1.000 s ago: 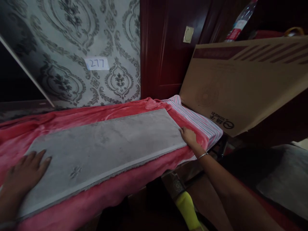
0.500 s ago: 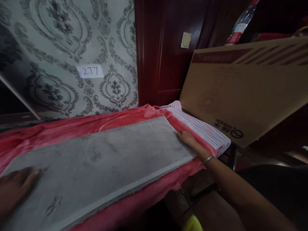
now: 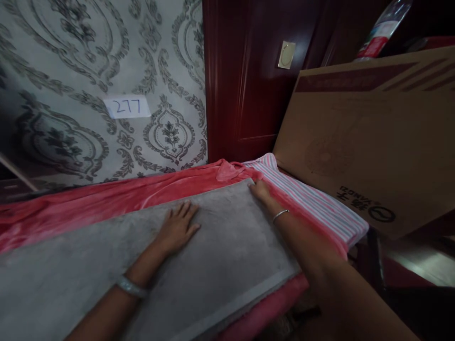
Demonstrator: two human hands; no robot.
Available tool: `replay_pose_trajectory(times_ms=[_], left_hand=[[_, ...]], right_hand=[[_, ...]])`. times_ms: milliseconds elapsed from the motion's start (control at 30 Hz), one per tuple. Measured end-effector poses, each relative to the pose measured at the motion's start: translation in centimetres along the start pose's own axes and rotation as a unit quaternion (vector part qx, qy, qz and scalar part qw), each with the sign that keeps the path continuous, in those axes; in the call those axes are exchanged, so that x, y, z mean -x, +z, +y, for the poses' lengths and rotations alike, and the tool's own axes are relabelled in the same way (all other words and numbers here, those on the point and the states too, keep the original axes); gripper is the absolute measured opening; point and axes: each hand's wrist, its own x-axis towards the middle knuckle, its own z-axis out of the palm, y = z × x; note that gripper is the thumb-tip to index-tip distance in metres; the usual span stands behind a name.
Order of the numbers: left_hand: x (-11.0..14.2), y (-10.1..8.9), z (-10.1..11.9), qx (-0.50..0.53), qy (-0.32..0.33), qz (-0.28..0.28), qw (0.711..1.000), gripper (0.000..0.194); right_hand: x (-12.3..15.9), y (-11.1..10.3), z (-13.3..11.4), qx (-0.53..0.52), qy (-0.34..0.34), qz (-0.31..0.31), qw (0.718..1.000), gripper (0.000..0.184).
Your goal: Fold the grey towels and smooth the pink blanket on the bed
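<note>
A long grey plush mat with a pale bound front edge lies over a red blanket. My left hand rests flat on the mat's top, fingers spread, with a wide bracelet on the wrist. At the mat's far right corner, my right hand grips the edge; its thumb shows on top and the other fingers are mostly hidden. A thin silver bangle sits on that wrist.
A striped cloth lies right of the blanket. Behind it leans a big cardboard box, with a plastic bottle above. Patterned wallpaper with a "277" paper label and a dark red wooden panel stand at the back.
My left hand has moved right, from the mat's left end to nearer its middle. My right hand has slid along the right edge to the far corner. The view has shifted slightly.
</note>
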Motion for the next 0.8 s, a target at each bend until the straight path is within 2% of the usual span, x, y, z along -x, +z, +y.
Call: replay_pose_trajectory(times_ms=[133,300,367,433,500,567,633,733,800], left_hand=[[-0.1,2.0,0.2,-0.001,0.004,0.012,1.0,0.064],[0.1,1.5,0.3,-0.005,-0.003,-0.009,1.0,0.065],[0.1,1.4,0.4,-0.003,-0.003,-0.007,1.0,0.065],[0.1,1.6,0.3,0.003,0.003,0.005,1.0,0.065],[0.1,2.0,0.1,0.01,0.008,0.021,1.0,0.064],[0.0,2.4,-0.1,0.013,0.012,0.031,0.999,0.064],[0.1,2.7,-0.3,0.016,0.017,0.037,0.999,0.065],[0.1,2.9,-0.3,0.024,0.023,0.044,0.998,0.064],[0.2,2.9,-0.2,0.028,0.023,0.05,0.998,0.064]], right_hand=[[1.4,1.5,0.2,0.015,-0.048,0.03,0.998,0.03],[2.8,1.7,0.5,-0.019,-0.206,0.044,0.977,0.026],[2.6,1.7,0.3,-0.046,-0.186,0.025,0.981,0.034],[1.8,1.6,0.1,-0.056,-0.11,0.017,0.992,0.038],[0.6,1.6,-0.1,-0.047,-0.037,0.023,0.998,0.034],[-0.8,1.3,-0.3,-0.034,-0.006,0.034,0.999,0.039],[-2.3,0.9,-0.6,-0.015,-0.009,0.048,0.999,0.051],[-4.5,0.4,-1.0,0.007,-0.051,0.066,0.997,0.061],[-6.0,0.5,-1.3,0.011,-0.073,0.053,0.996,0.07]])
